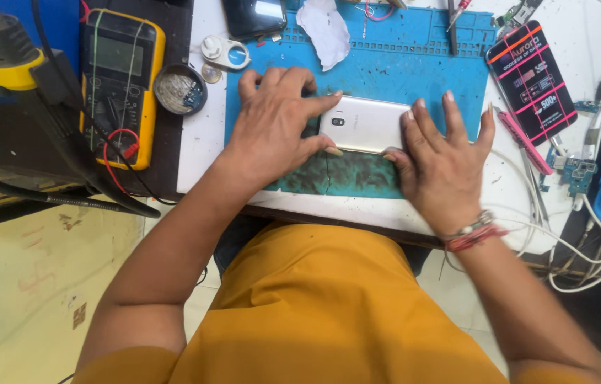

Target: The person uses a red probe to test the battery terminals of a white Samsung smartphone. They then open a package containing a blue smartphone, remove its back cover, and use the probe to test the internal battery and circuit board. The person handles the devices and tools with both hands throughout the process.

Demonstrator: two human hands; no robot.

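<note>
On the blue work mat (414, 67) a silver phone (364, 124) lies back-up, and I have both hands on it — my left hand (275, 131) clasps its left end between thumb and fingers, my right hand (442, 160) presses fingertips against its right end, fingers spread. Well off to the left sits a yellow multimeter (119, 78); a round tin (180, 89) stands just beside it.
</note>
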